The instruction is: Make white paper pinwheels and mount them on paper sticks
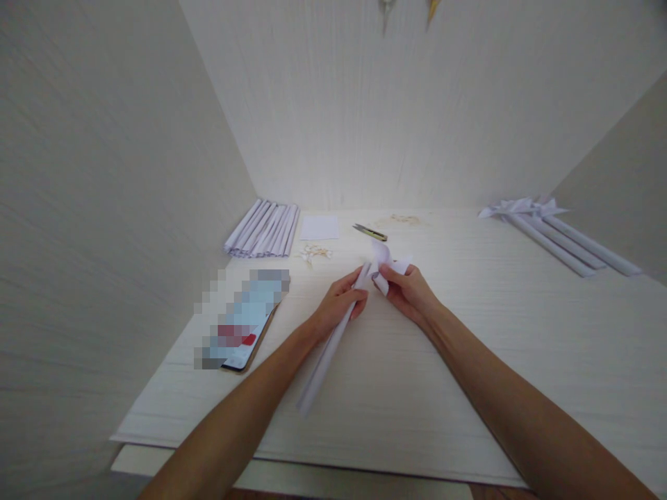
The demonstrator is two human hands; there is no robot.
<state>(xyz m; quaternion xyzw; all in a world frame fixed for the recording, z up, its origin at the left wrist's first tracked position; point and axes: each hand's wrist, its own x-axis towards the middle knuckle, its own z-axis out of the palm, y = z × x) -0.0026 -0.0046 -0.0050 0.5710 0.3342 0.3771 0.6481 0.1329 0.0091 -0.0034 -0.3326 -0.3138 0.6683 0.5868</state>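
Note:
My left hand is closed round a rolled white paper tube, which slants down toward the near edge of the table. At the tube's upper end my right hand pinches a folded white paper piece with curling petal-like flaps. This paper piece sits against the tube's top; whether the two are joined I cannot tell. Just beyond the hands lies a small pair of yellow-handled thread snips.
Rolled paper tubes lie in a row at the back left, beside a square of white paper and small pale bits. A phone rests at the left. Tubes topped with folded paper lie at the back right. Walls enclose the table.

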